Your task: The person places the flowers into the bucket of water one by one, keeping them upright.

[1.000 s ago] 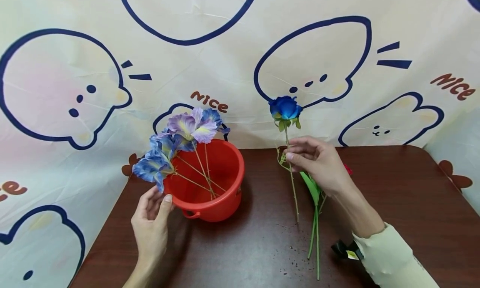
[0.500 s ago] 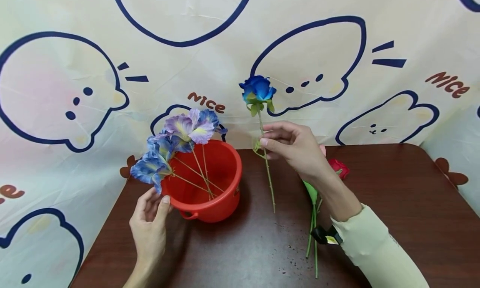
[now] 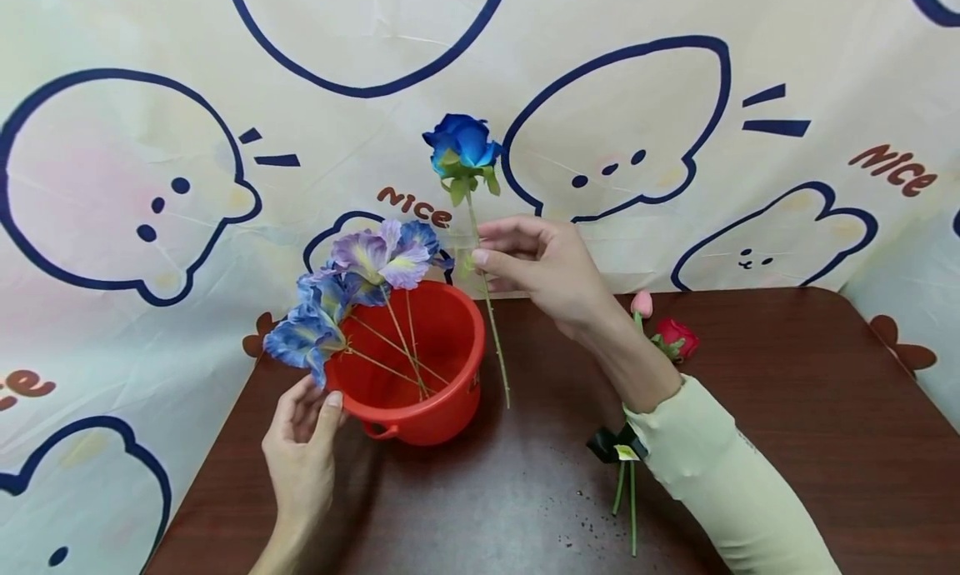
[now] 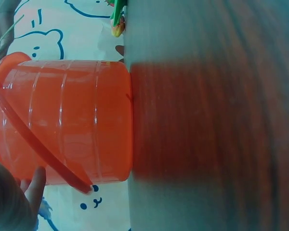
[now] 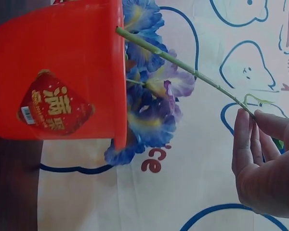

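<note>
My right hand point(image 3: 543, 271) pinches the thin stem of a blue artificial rose point(image 3: 462, 146) between thumb and fingertips. The flower stands upright above the table, its stem's lower end just right of a red bucket point(image 3: 442, 429). In the right wrist view the stem point(image 5: 183, 66) slants, its cut end by the bucket's rim point(image 5: 119, 96). At the bucket's left side my left hand point(image 3: 303, 450) holds the rim, thumb toward the front. Several blue and purple irises point(image 3: 378, 254) lean out over the bucket's left and back rim, their stems inside.
A pink tulip point(image 3: 642, 303) and a red rose point(image 3: 677, 339) lie on the brown table point(image 3: 810, 392), partly behind my right forearm. Dark crumbs point(image 3: 588, 525) are scattered near their stems point(image 3: 633, 508). A cartoon-printed cloth point(image 3: 360, 150) hangs behind.
My right hand has moved left and upward with the blue rose, from above the lying flowers to beside the bucket. The left hand has stayed at the bucket.
</note>
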Motion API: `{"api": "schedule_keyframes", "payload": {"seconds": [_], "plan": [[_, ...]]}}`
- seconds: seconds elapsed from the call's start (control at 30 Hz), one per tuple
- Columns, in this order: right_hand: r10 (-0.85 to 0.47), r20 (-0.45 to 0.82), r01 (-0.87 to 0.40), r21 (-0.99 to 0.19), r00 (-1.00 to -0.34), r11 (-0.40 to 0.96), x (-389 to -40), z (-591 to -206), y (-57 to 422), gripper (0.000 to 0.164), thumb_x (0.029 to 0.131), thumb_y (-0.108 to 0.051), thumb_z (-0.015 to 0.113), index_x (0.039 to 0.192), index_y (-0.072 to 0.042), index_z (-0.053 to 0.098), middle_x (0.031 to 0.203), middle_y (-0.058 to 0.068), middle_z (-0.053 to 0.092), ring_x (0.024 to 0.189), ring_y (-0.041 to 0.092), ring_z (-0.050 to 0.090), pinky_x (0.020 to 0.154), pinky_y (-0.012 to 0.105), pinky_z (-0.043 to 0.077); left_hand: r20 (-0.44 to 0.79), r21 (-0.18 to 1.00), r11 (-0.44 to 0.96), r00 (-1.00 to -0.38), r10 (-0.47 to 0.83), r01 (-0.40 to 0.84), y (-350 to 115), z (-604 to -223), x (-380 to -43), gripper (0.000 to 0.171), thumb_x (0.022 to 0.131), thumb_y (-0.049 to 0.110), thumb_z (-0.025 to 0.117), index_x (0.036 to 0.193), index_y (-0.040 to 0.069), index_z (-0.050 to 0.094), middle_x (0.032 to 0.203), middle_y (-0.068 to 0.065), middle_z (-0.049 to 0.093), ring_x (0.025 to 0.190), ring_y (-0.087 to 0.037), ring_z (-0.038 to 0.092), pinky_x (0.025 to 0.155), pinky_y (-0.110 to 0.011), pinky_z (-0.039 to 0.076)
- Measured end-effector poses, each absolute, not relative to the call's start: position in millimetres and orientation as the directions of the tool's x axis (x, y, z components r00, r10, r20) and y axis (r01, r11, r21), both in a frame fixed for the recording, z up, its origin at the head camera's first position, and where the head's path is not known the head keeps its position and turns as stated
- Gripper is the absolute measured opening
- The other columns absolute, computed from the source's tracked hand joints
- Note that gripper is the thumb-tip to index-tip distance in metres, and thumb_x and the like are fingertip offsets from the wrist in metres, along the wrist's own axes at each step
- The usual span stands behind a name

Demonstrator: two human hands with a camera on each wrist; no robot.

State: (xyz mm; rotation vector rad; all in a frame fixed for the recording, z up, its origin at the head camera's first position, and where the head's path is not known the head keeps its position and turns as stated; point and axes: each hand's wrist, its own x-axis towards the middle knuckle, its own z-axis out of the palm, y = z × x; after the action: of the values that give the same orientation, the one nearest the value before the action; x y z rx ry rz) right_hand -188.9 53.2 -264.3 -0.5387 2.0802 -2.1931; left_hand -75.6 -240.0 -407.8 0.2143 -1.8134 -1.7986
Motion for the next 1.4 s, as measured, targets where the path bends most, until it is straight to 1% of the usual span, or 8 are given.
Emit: {"api": "schedule_keyframes", "payload": {"seconds": [0.13, 0.3, 0.53, 0.8, 0.97, 1.17, 1.27, 1.4], "plan": [[-0.314, 0.216, -0.199, -0.976, -0.925, -0.086, -192, -258, 43, 0.031, 0.100, -0.006, 0.076, 0.130, -0.005, 0.072, 0.114, 0.015, 0.078, 0.098, 0.025, 0.078, 0.085, 0.042, 0.068, 0.280, 0.958, 0.086, -0.826, -0.490, 0.274, -240, -407, -76, 0.040, 0.102, 0.003, 0.070, 0.141, -0.005, 0.061, 0.115, -0.003, 0.073, 0.096, -0.006, 0.076, 0.080, -0.020, 0.064], [-0.349, 0.242, -0.214, -0.970, -0.905, -0.117, -194, -250, 25, 0.029, 0.100, -0.006, 0.076, 0.129, -0.005, 0.073, 0.117, 0.016, 0.077, 0.105, 0.033, 0.077, 0.087, 0.045, 0.068, 0.276, 0.959, 0.093, -0.822, -0.498, 0.266, -239, -407, -76, 0.038, 0.102, 0.002, 0.070, 0.139, -0.003, 0.063, 0.113, -0.002, 0.073, 0.095, -0.005, 0.076, 0.080, -0.020, 0.064], [-0.379, 0.240, -0.204, -0.970, -0.894, -0.132, -197, -247, -2, 0.031, 0.099, -0.007, 0.076, 0.130, -0.006, 0.073, 0.115, 0.014, 0.077, 0.100, 0.024, 0.076, 0.085, 0.036, 0.068, 0.274, 0.961, 0.095, -0.827, -0.491, 0.261, -239, -408, -77, 0.040, 0.102, 0.003, 0.071, 0.140, -0.004, 0.062, 0.114, -0.002, 0.073, 0.096, -0.006, 0.076, 0.080, -0.019, 0.064], [-0.417, 0.260, -0.210, -0.964, -0.871, -0.164, -206, -251, -22, 0.032, 0.100, -0.006, 0.075, 0.132, -0.002, 0.072, 0.114, 0.017, 0.075, 0.100, 0.027, 0.075, 0.083, 0.037, 0.069, 0.277, 0.959, 0.095, -0.823, -0.495, 0.266, -238, -408, -78, 0.038, 0.102, 0.002, 0.071, 0.139, -0.002, 0.064, 0.113, -0.003, 0.073, 0.094, -0.004, 0.076, 0.079, -0.020, 0.064], [-0.457, 0.225, -0.197, -0.974, -0.860, -0.110, -209, -271, -31, 0.032, 0.100, -0.005, 0.075, 0.131, -0.001, 0.072, 0.114, 0.019, 0.076, 0.103, 0.034, 0.076, 0.083, 0.036, 0.068, 0.285, 0.955, 0.080, -0.805, -0.520, 0.286, -239, -409, -77, 0.034, 0.101, -0.001, 0.071, 0.135, 0.002, 0.067, 0.109, 0.000, 0.074, 0.092, -0.005, 0.075, 0.077, -0.018, 0.064], [-0.502, 0.178, -0.192, -0.981, -0.846, -0.026, -210, -291, -39, 0.028, 0.101, -0.006, 0.074, 0.129, -0.001, 0.073, 0.114, 0.020, 0.077, 0.099, 0.030, 0.077, 0.080, 0.034, 0.068, 0.290, 0.951, 0.064, -0.802, -0.522, 0.303, -240, -410, -78, 0.034, 0.101, -0.002, 0.070, 0.135, 0.001, 0.067, 0.109, 0.000, 0.074, 0.093, -0.006, 0.074, 0.076, -0.019, 0.065], [-0.524, 0.162, -0.191, -0.982, -0.836, 0.000, -211, -298, -43, 0.027, 0.101, -0.006, 0.073, 0.127, 0.000, 0.074, 0.113, 0.020, 0.078, 0.099, 0.032, 0.077, 0.079, 0.034, 0.068, 0.282, 0.954, 0.066, -0.806, -0.520, 0.291, -240, -410, -78, 0.035, 0.101, -0.001, 0.070, 0.135, 0.000, 0.066, 0.110, 0.000, 0.074, 0.093, -0.006, 0.074, 0.077, -0.019, 0.065], [-0.547, 0.130, -0.171, -0.985, -0.827, 0.025, -212, -306, -48, 0.026, 0.100, -0.006, 0.075, 0.126, 0.000, 0.075, 0.110, 0.018, 0.078, 0.092, 0.026, 0.077, 0.076, 0.033, 0.068, 0.276, 0.957, 0.073, -0.809, -0.519, 0.280, -238, -410, -79, 0.034, 0.101, 0.001, 0.071, 0.135, 0.002, 0.067, 0.110, 0.001, 0.073, 0.094, -0.005, 0.074, 0.076, -0.019, 0.064]]}}
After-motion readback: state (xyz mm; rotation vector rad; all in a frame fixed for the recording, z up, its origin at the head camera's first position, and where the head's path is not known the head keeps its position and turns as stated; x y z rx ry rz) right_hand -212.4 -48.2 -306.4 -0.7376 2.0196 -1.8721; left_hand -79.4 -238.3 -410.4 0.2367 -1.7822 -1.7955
